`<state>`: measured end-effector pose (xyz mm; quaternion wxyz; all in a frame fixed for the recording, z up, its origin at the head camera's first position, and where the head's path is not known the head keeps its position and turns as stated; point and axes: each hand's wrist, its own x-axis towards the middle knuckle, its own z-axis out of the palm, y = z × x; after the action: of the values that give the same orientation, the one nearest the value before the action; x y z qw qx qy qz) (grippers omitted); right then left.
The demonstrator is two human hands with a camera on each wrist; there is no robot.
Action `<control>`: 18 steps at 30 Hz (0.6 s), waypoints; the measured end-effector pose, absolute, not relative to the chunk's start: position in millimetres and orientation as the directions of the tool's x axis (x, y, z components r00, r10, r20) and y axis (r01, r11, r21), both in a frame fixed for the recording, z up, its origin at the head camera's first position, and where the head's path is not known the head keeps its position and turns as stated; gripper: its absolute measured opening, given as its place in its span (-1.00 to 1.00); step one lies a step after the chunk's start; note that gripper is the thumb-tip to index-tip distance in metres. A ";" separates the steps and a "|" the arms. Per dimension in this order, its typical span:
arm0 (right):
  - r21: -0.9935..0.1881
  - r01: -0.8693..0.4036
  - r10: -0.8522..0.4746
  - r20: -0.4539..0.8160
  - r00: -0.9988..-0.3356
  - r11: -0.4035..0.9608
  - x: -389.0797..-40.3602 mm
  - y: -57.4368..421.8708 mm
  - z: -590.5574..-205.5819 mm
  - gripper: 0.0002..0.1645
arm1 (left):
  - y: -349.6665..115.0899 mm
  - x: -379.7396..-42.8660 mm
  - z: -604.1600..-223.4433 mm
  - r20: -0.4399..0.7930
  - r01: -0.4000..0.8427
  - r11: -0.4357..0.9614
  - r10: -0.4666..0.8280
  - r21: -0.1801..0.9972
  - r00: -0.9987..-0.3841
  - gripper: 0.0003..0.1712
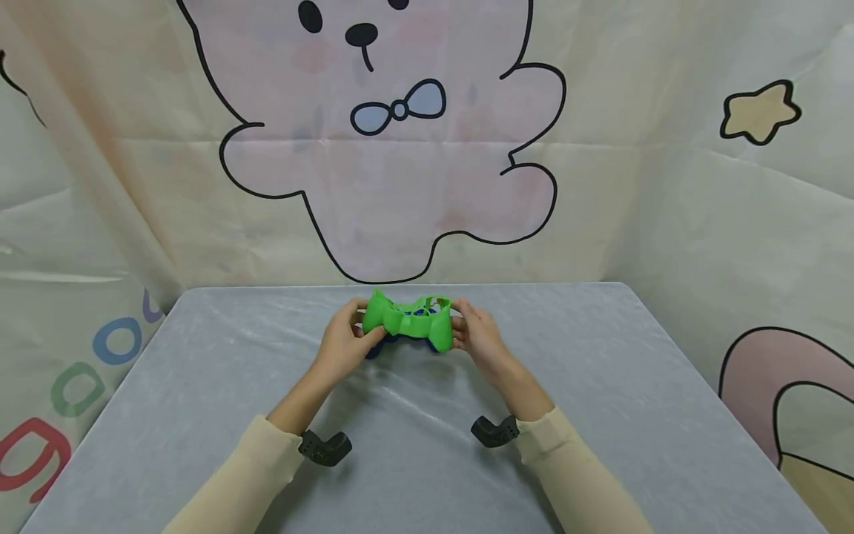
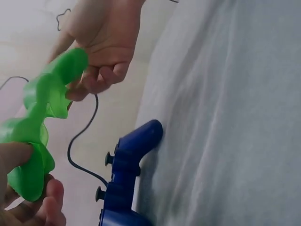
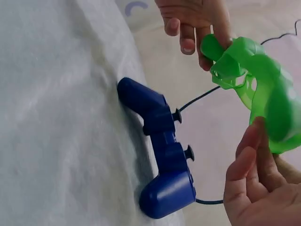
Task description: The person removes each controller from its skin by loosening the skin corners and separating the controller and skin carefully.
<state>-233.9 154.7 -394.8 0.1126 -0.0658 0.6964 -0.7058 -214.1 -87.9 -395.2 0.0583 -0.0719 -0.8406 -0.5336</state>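
Observation:
A green soft game-controller cover is held up between both hands, over the far part of the table. My left hand pinches its left end, thumb on the near side. At the opposite end, my right hand grips the cover with its fingertips; the right thumb is mostly hidden. Underneath, apart from the cover, a blue game controller lies on the cloth, its two dark thumbsticks showing in both wrist views. From the head, the cover hides most of this controller.
A grey cloth covers the table. The controller's thin dark cable shows in the wrist views. Black wrist cameras stick out inward from both cuffs. A printed curtain hangs behind the table's far edge.

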 end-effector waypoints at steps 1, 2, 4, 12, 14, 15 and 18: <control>-0.998 0.062 -0.260 -0.059 -0.964 -0.004 -231.7 154.4 -394.7 -0.35 | -88.4 -212.0 -395.6 0.166 0.181 0.398 0.073 0.899 -0.984 -0.53; -0.998 0.055 -0.267 -0.053 -0.962 0.000 -229.5 153.9 -394.9 -0.37 | -89.0 -209.7 -395.6 0.153 0.176 0.373 0.089 0.911 -0.984 -0.50; -0.999 0.034 -0.267 -0.037 -0.963 0.016 -225.4 152.9 -395.4 -0.39 | -90.8 -204.8 -395.1 0.117 0.156 0.316 0.139 0.936 -0.983 -0.42; -0.997 -0.068 -0.263 0.059 -0.963 0.025 -216.7 150.9 -398.1 -0.40 | -103.1 -187.8 -391.2 0.044 0.094 0.189 0.255 0.977 -0.966 -0.52; -0.995 -0.096 -0.272 0.090 -0.958 0.011 -215.1 150.1 -397.9 -0.43 | -104.1 -186.6 -391.5 0.060 0.109 0.215 0.219 0.971 -0.974 -0.55; -0.994 -0.109 -0.276 0.104 -0.956 0.003 -214.2 149.5 -397.5 -0.44 | -104.2 -186.2 -391.8 0.068 0.114 0.227 0.201 0.967 -0.977 -0.57; -0.988 -0.153 -0.292 0.153 -0.944 -0.021 -210.9 147.7 -396.2 -0.49 | -104.5 -184.7 -392.1 0.083 0.120 0.242 0.159 0.963 -0.984 -0.63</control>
<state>-210.9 147.7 -396.2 0.0497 -0.1593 0.6979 -0.6965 -184.7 -104.5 -392.1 -0.0156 -0.0885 -0.7879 -0.6092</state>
